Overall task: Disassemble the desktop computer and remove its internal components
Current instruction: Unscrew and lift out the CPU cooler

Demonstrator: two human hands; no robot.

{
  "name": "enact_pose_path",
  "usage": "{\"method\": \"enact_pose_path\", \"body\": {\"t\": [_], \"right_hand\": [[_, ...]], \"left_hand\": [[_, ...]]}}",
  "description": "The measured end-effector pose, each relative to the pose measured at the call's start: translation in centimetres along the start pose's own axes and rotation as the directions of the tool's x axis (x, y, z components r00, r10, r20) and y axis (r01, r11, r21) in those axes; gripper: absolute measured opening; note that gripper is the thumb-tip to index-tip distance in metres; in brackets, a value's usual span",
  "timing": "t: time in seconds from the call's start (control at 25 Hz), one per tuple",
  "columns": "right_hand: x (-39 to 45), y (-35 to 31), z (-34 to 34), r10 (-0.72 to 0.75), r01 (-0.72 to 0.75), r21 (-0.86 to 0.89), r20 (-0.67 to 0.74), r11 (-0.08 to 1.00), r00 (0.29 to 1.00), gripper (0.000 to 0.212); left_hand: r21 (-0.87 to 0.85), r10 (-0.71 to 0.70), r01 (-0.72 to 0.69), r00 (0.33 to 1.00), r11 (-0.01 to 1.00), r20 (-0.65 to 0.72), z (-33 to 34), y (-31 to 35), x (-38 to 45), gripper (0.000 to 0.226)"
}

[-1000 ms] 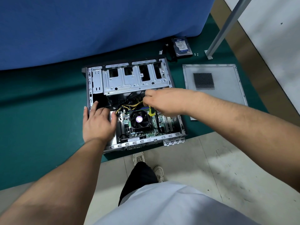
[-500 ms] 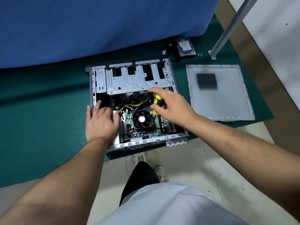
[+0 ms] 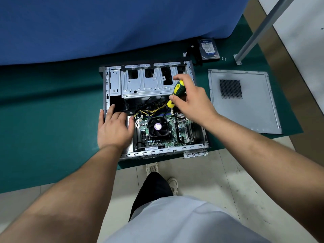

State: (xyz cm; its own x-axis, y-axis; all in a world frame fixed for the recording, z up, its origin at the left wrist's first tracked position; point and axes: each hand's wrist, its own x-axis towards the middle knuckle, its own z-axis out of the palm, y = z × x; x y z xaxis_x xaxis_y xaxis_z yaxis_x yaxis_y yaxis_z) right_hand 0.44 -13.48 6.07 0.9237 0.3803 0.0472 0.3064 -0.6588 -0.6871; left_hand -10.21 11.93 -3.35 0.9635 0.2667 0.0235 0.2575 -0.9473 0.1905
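Note:
An open desktop case (image 3: 114, 81) lies on its side on a green mat. Inside it I see the motherboard (image 3: 173, 135), a black CPU fan (image 3: 157, 128), yellow and black cables (image 3: 149, 109) and a silver drive cage (image 3: 145, 83). My left hand (image 3: 114, 128) rests flat, fingers straight, on the metal box at the case's left side. My right hand (image 3: 191, 100) grips a yellow and green screwdriver (image 3: 176, 93), its shaft pointing down into the case above the motherboard's far edge. The tip is hidden.
The removed side panel (image 3: 245, 102) lies flat to the right of the case. A hard drive (image 3: 208, 49) with black cables and small screws (image 3: 223, 58) sits behind it. A metal leg (image 3: 254, 30) stands at the back right. A blue cloth (image 3: 105, 27) hangs behind the case.
My right hand has drawn back from the middle of the case to its right part and lifted, turning the screwdriver handle into full view. My left hand has stayed in place.

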Motion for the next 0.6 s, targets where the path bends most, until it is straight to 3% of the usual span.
{"method": "enact_pose_path", "body": {"t": [0.6], "right_hand": [[2.1,-2.1,5.8,-0.057,0.060,-0.021,0.148,0.998,0.987,0.038]], "left_hand": [[-0.006,-0.001,0.001,1.000,1.000,0.005,-0.1,0.0,0.0,0.046]]}}
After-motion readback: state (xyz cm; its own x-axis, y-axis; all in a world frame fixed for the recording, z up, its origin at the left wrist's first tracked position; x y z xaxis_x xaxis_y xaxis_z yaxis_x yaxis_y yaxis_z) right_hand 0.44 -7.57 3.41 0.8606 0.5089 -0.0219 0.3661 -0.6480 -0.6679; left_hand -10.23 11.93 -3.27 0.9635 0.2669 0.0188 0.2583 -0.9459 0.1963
